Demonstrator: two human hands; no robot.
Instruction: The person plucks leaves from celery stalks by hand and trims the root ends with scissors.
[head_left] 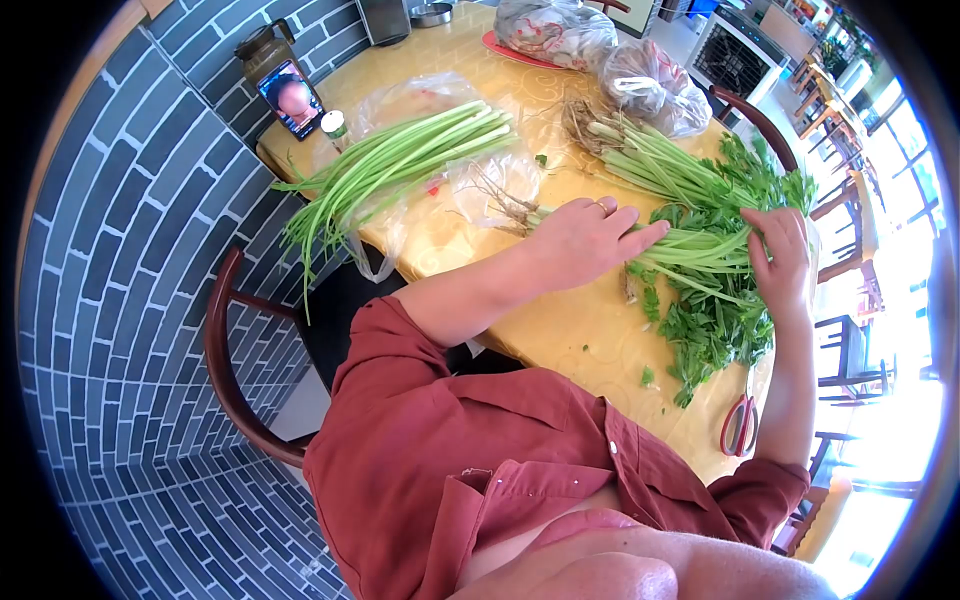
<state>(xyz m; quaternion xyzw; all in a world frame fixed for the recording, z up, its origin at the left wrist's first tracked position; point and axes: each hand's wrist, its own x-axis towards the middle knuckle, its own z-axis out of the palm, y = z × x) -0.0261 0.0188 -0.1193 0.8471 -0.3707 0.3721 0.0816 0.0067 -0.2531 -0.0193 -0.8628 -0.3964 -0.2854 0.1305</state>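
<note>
My left hand is closed round a small bunch of celery, near its root end. Stringy roots stick out to the left of that hand. At the leafy end, my right hand has its fingers bent around the upper stalks. Beneath and beside it lie loose celery leaves. Just behind, a larger bunch of celery rests with its brown roots toward the back. Bare green stalks are piled on a plastic bag at the left.
Red-handled scissors lie at the table's right edge. Filled plastic bags stand at the back. A phone leans against a jug, with a small white-topped container nearby. A chair stands by the brick wall.
</note>
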